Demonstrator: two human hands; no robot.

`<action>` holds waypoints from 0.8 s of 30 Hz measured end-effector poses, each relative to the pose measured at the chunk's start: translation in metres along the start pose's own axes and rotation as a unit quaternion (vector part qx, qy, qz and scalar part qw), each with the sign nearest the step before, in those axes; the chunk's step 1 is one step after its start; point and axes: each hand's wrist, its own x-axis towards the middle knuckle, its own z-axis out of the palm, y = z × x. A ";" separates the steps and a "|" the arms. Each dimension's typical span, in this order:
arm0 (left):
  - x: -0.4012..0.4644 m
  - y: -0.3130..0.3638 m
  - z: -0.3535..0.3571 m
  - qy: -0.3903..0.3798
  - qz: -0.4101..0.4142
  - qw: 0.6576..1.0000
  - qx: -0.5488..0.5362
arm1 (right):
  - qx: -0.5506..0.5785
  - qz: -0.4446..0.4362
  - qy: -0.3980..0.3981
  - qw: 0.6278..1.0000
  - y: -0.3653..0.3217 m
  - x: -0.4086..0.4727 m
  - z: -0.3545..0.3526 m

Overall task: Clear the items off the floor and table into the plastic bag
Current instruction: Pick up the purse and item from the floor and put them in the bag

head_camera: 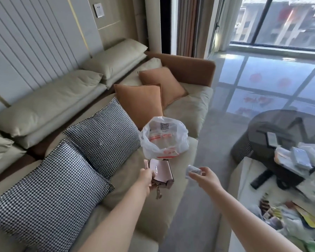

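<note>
A white plastic bag [164,138] with red print stands open on the sofa seat. Just in front of it my left hand [145,179] grips a pink wallet [161,172] with a small charm hanging below. My right hand [205,176] pinches a small pale, crumpled packet [193,170] in the air over the sofa's front edge, a little short of the bag. To the right, a table [247,180] holds several packets and wrappers [298,157] and a dark remote [261,179].
The beige sofa [187,110] carries two checked cushions [102,135] and two orange cushions [140,104]. A grey round stool [280,128] stands beyond the table. Glossy floor [216,142] runs between sofa and table toward the window.
</note>
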 end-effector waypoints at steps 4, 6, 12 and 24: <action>0.032 0.034 0.013 0.022 0.004 0.999 -0.026 | -0.012 -0.001 -0.016 1.000 -0.024 0.043 -0.001; 0.053 0.051 0.016 0.031 0.006 0.999 -0.037 | -0.016 -0.003 -0.026 1.000 -0.038 0.065 0.004; 0.115 0.105 0.029 0.025 -0.012 0.997 -0.070 | -0.026 -0.002 -0.036 0.999 -0.081 0.130 0.020; 0.226 0.205 0.061 0.020 -0.025 0.996 -0.078 | -0.012 -0.007 -0.048 0.999 -0.167 0.258 0.041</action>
